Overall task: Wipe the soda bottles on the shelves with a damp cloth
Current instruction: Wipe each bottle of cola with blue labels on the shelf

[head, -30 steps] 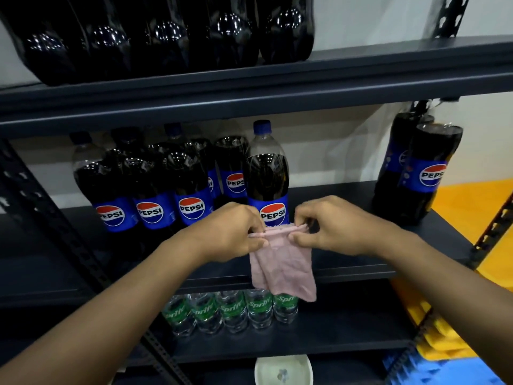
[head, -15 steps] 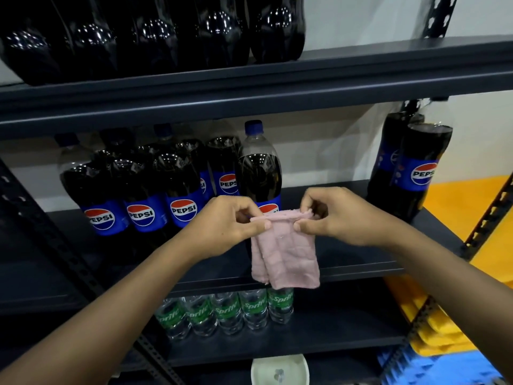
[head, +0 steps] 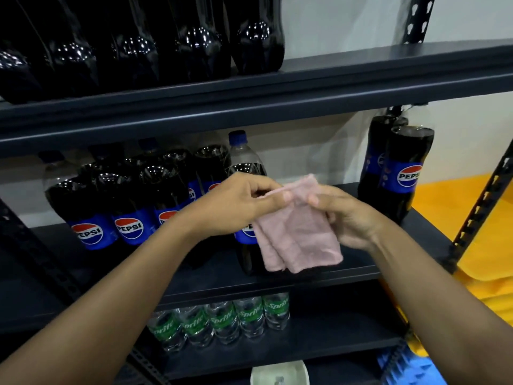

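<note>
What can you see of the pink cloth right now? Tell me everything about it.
The pink cloth is pale, soft and towel-like, folded into layers whose edges show at its lower left. It hangs in the air in front of the middle shelf, covering part of the front Pepsi bottle and its label. The left hand pinches its top edge. The right hand grips its right side, with the cloth's upper corner poking above. Whether it is damp cannot be judged.

The pink cloth (head: 299, 237) hides much of the front Pepsi bottle (head: 244, 158); top-shelf bottles (head: 194, 37) are cropped.
</note>
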`<state>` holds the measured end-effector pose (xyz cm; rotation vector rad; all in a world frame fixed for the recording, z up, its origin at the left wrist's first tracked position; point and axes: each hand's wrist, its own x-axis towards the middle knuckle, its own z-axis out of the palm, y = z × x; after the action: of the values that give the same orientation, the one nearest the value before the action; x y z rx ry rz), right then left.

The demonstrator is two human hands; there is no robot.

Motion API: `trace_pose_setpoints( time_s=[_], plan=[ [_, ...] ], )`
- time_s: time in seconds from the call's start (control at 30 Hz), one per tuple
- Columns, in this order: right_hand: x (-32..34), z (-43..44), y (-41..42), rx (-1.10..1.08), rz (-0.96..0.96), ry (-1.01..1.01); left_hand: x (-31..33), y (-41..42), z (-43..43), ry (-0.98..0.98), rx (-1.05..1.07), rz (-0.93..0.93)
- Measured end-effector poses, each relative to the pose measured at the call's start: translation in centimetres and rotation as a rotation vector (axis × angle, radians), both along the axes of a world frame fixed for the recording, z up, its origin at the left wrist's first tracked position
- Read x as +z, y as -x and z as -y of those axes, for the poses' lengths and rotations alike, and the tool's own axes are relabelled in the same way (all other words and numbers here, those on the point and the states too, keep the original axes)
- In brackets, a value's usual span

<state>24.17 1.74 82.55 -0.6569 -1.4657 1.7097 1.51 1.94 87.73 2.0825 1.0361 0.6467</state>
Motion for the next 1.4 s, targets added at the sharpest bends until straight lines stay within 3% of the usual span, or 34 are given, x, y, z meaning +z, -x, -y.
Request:
trace_pose_setpoints(
  time_s=[0.1,0.3,0.4,0.53,0.67,0.83,0.9,1.0,1.13,1.3,1.4],
  plan=[
    [0.1,-0.8,0.6,0.132,-0.117,0.089,1.7,-0.6,-0.5,-0.045,0.025,0.007],
    [-2.4,-0.8,2.6,0.048,-0.282,0.285,-0.1,0.8,-1.6,-0.098,0.311,0.106],
    [-2.7,-0.2,2.9,-0.159,-0.293,0.367,-2.3,1.5,-1.3,-0.154,0.48,0.258],
    [-0.9,-0.2,2.1,-0.451,-0.327,0.312,-5.0,2.9,-2.1,-0.168,0.776,0.561],
    [-1.6,-1.7,4.6,-0.793,-0.04,0.042,-7.6,2.6,-4.0,0.029,0.826,0.685],
    [-9.2,-3.6,10.2,-0.754,0.604,-0.803,-7.4,0.5,-7.1,0.461,0.627,0.963],
    [-11.2,-5.0,10.7,-0.8,0.68,-1.03,-7.2,-0.4,-7.2,0.521,0.58,1.014],
    [-9.2,-7.6,10.9,-0.911,0.615,-1.266,-7.5,-0.8,-7.5,0.491,0.549,1.004],
    [-2.8,-8.9,12.0,-1.037,0.735,-1.322,-8.0,-0.8,-8.0,0.385,0.53,1.076],
    [3.3,-8.4,12.7,-0.785,0.885,-1.003,-8.2,-1.0,-8.4,0.451,0.518,1.086],
    [4.3,-8.0,13.0,-0.832,0.837,-0.92,-7.9,-0.3,-8.9,0.405,0.484,1.045]
  ],
)
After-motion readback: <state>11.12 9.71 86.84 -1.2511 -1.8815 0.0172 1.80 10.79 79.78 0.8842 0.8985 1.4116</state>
